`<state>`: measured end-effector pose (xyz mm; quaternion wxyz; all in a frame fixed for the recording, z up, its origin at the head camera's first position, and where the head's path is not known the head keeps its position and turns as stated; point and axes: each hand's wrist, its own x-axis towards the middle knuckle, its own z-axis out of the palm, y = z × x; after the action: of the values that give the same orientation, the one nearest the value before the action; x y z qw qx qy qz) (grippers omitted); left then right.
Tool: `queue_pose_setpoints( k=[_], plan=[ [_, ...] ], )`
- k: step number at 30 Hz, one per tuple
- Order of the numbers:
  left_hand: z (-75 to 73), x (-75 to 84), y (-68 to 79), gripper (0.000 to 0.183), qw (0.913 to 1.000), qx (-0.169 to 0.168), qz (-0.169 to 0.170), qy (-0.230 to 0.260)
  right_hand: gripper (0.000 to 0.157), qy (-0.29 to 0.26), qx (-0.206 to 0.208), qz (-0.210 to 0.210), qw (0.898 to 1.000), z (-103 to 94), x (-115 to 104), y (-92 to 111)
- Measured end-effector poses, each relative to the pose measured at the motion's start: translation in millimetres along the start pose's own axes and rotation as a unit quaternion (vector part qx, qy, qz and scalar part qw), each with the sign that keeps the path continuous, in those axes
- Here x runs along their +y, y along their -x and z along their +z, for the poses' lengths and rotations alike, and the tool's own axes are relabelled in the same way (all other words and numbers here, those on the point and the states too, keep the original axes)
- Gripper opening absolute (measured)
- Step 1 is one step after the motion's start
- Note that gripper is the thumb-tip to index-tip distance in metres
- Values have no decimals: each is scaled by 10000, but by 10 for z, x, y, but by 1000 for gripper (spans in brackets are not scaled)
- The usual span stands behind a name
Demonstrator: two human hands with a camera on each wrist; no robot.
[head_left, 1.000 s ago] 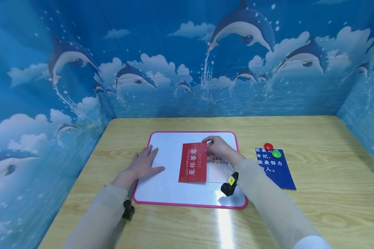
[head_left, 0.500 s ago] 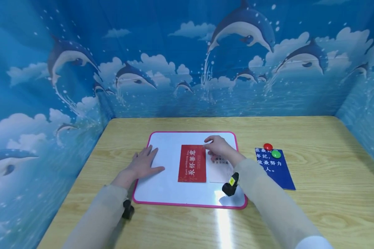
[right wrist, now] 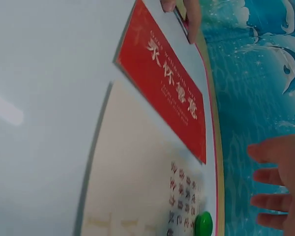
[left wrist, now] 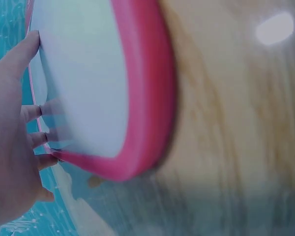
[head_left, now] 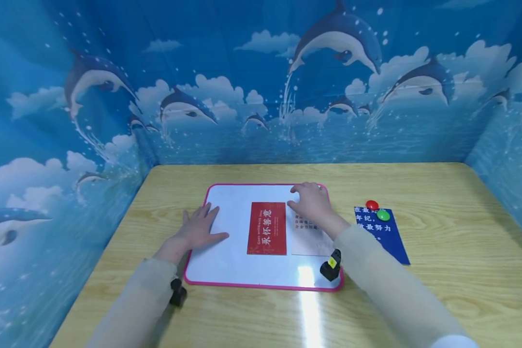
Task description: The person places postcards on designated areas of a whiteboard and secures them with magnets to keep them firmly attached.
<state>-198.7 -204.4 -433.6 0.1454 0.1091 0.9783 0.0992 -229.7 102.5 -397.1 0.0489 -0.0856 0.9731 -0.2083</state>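
On a whiteboard with a pink rim [head_left: 230, 268] lies a red card [head_left: 279, 241] with white lettering. A white card [head_left: 309, 245] with dark lettering lies just right of it. My left hand [head_left: 195, 234] rests on the board's left edge, fingers and thumb spread, as the left wrist view also shows. My right hand [head_left: 313, 205] hovers above the white card's upper part, with nothing between its loosely bent fingers. In the right wrist view a round green magnet [right wrist: 204, 224] sits at the white card's lettered end; the right hand hides it in the head view.
To the right of the board a blue card [head_left: 391, 244] with white lettering lies on the wooden table [head_left: 461, 232]. A red magnet [head_left: 371, 205] and another green magnet [head_left: 383, 215] are at its top edge. A dolphin-print curtain [head_left: 261, 140] surrounds the table's back and sides.
The right hand let go of the red card, which now lies flat on the board. It then moved up and to the right, its fingers parting. The left hand stayed in place.
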Motion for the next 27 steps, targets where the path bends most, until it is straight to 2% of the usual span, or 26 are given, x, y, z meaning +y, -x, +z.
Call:
queue_pose_setpoints(
  k=[5, 9, 13, 18, 22, 27],
  plan=[
    [-11, 9, -15, 87, 10000, 45, -43, -77, 44, 69, 319, -65, 9994, -28, 123, 73],
    [-23, 72, -17, 86, 9998, 155, 73, -87, 46, 98, 488, -14, 9988, -68, 247, 107],
    [-39, 197, -14, 84, 9988, 314, 364, -99, 48, 154, 571, 119, 9982, -113, 360, 136],
    [-48, 410, -23, 83, 9950, 382, 899, -191, 48, 166, 571, 294, 9978, -153, 479, 171],
    [-34, 592, -41, 81, 9908, 330, 1283, -293, 48, 248, 523, 388, 9976, -173, 552, 200],
    [39, 771, -60, 79, 9868, 123, 1563, -401, 47, 231, 579, 432, 9971, -189, 603, 230]
  ],
)
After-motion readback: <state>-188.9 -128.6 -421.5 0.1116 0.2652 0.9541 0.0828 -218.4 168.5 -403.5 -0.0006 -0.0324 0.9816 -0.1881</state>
